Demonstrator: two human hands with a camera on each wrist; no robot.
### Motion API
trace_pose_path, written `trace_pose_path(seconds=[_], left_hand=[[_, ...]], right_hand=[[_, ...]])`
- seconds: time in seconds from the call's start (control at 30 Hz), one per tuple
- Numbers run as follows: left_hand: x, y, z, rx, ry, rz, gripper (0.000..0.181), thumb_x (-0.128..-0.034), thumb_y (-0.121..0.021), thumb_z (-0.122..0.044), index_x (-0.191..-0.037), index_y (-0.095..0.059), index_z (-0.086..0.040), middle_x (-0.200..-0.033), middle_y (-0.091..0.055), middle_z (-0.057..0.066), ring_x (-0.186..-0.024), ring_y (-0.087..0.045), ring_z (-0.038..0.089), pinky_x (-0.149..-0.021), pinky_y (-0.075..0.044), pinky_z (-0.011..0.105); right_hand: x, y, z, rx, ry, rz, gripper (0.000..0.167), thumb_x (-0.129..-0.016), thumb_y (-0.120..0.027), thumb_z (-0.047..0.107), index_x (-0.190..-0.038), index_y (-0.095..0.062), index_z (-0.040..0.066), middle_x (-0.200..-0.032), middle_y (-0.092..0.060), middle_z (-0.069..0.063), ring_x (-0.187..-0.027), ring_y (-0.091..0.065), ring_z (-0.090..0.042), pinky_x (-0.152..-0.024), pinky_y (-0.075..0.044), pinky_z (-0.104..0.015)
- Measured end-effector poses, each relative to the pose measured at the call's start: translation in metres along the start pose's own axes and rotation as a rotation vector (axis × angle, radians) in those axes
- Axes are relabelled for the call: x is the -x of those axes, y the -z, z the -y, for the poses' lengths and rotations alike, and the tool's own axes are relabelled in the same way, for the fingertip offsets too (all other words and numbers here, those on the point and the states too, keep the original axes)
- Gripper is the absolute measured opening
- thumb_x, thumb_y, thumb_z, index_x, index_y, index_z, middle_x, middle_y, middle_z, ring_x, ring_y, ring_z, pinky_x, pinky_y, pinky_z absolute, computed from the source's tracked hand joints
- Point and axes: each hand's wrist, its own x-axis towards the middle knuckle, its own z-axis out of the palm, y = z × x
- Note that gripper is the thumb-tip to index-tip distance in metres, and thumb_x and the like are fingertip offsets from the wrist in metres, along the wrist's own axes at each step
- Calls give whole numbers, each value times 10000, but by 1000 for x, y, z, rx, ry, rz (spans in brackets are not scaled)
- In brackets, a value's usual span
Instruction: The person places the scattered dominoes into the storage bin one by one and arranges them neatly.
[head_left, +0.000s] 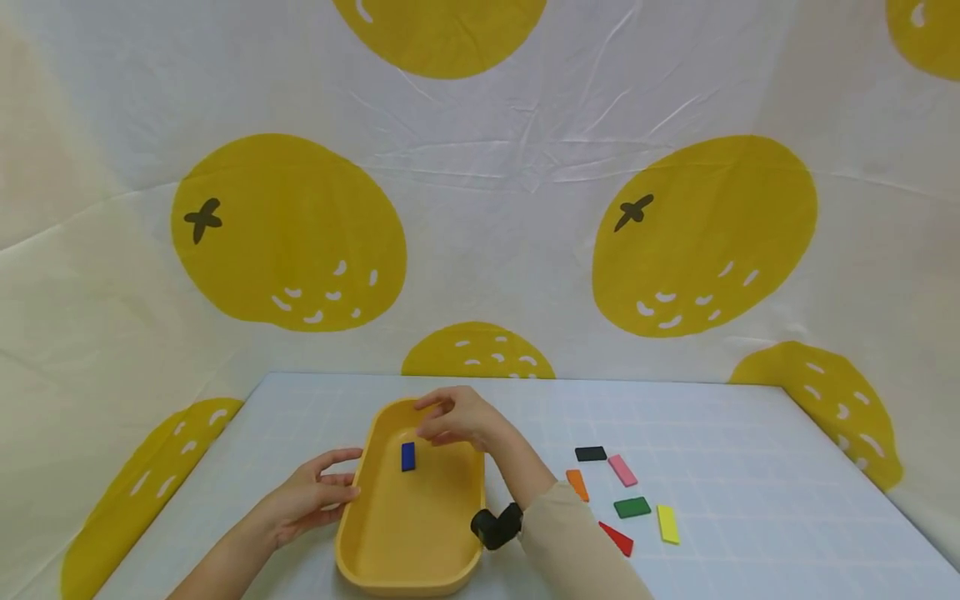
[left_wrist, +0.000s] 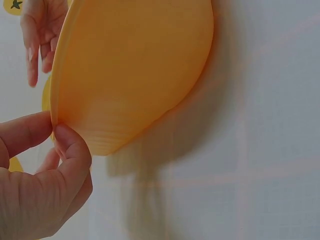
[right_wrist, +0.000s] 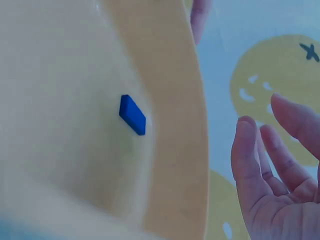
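Note:
A deep yellow tray (head_left: 408,533) stands on the table left of centre. My left hand (head_left: 307,498) holds its left side, and the left wrist view shows thumb and finger of the left hand (left_wrist: 55,180) pinching the rim. Inside the tray, towards the far left, lies a small blue rectangular block (head_left: 408,457). Over the far right part of the tray hovers my right hand (head_left: 463,419), its fingers loosely bent. In the right wrist view nothing is between the fingers of the right hand (right_wrist: 280,185), and the blue block (right_wrist: 132,115) lies apart from it.
Right of the tray, small flat blocks lie scattered: black (head_left: 591,453), pink (head_left: 622,471), orange (head_left: 577,484), green (head_left: 632,507), yellow (head_left: 667,525) and red (head_left: 617,538). My right forearm crosses the tray's right rim. A fruit-patterned cloth (head_left: 495,250) hangs behind the table.

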Motion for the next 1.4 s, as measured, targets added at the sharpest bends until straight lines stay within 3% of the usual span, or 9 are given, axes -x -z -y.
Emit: trace_pose_path(seconds=[0.17, 0.33, 0.5, 0.67, 0.9, 1.23, 1.4], left_hand=[[0, 0, 0, 9, 2, -19, 714, -837, -646, 16, -1417, -230, 20, -982, -591, 89, -842, -591, 175, -753, -520, 294], [1, -1, -1, -4, 8, -30, 714, -835, -654, 6, -1413, -236, 21, -998, -585, 96, -833, -585, 176, -745, -518, 291], [1, -3, -1, 2, 13, -31, 711, -836, -650, 13, -1415, -236, 20, -1001, -586, 99, -832, -584, 184, -747, -519, 298], [0, -3, 0, -6, 6, -31, 701, -839, -640, 20, -1412, -236, 26, -999, -585, 99, -828, -583, 181, -729, -515, 289], [0, -3, 0, -18, 8, -51, 700, -831, -653, 17, -1405, -252, 27, -984, -583, 94, -812, -580, 176, -716, -512, 279], [0, -4, -1, -18, 12, -59, 690, -832, -650, 19, -1402, -260, 20, -956, -574, 85, -786, -557, 175, -680, -492, 261], [0, -4, -1, -18, 16, -69, 691, -827, -656, 17, -1398, -268, 19, -949, -574, 85, -784, -555, 176, -678, -489, 260]], right_hand=[[7, 10, 2, -15, 3, 6, 379, -794, -686, -26, -1162, -601, -24, -856, -617, -88, -921, -627, -383, -742, -536, -388], [16, 20, 2, -6, 4, -19, 399, -799, -687, -15, -1182, -577, -38, -857, -582, -88, -828, -648, -297, -740, -535, -396], [30, 33, 3, 26, 7, -31, 389, -798, -694, 10, -1168, -582, -38, -861, -569, -96, -852, -642, -331, -727, -539, -378], [41, 46, 3, 44, 26, -27, 362, -794, -697, 18, -1138, -595, -35, -867, -584, -99, -789, -647, -243, -736, -537, -384], [57, 62, 5, 42, 44, -12, 381, -793, -687, 28, -1150, -574, -44, -878, -589, -99, -839, -635, -276, -753, -534, -381], [79, 81, 4, 102, 55, -5, 389, -790, -665, 40, -1156, -563, -44, -897, -590, -109, -812, -623, -218, -772, -529, -385], [90, 89, 5, 155, 49, -10, 395, -798, -691, 80, -1156, -564, -28, -963, -579, -185, -811, -625, -236, -775, -528, -381]])
